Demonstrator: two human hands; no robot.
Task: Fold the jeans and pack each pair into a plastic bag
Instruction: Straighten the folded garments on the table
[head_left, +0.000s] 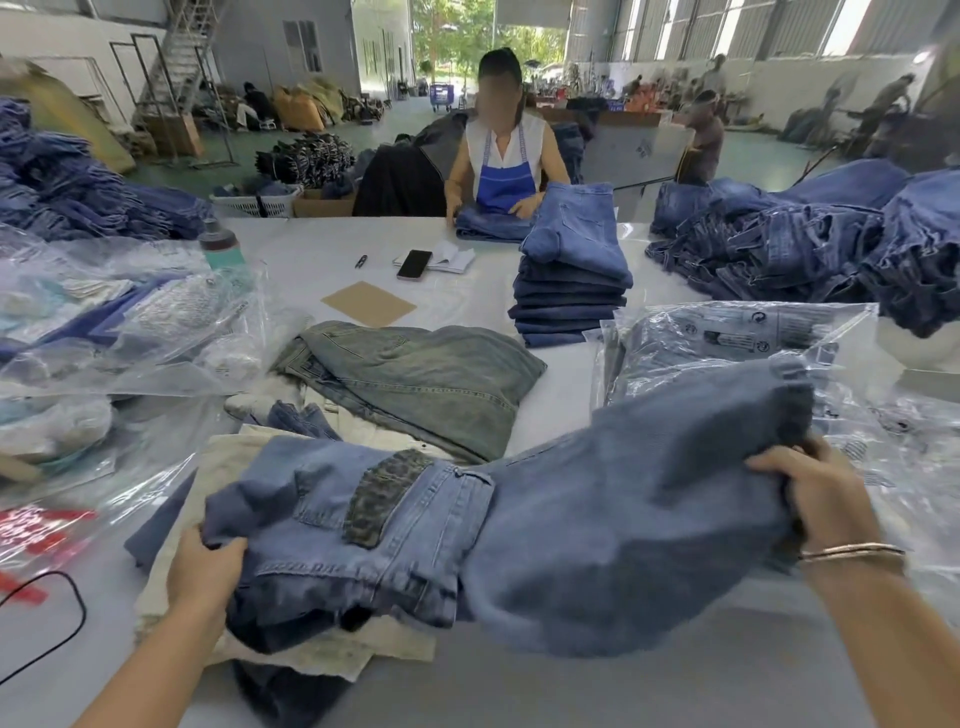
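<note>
A: Why is the person holding the blue jeans (519, 530) stretched above the table (322, 244)?
B: The left hand (205, 571) is gripping the waist; the right hand (821, 493) is clutching the legs, probably lining up a fold; the plastic bag (737, 338) is lying just beyond.

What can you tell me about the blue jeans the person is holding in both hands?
The blue jeans are mid-blue denim with a back pocket, belt loops and a dark patterned waistband patch. They stretch sideways, partly folded and rumpled. The left hand grips the waist end, which lies on pale folded trousers; the right hand grips the leg end, raised above a plastic bag.
</note>
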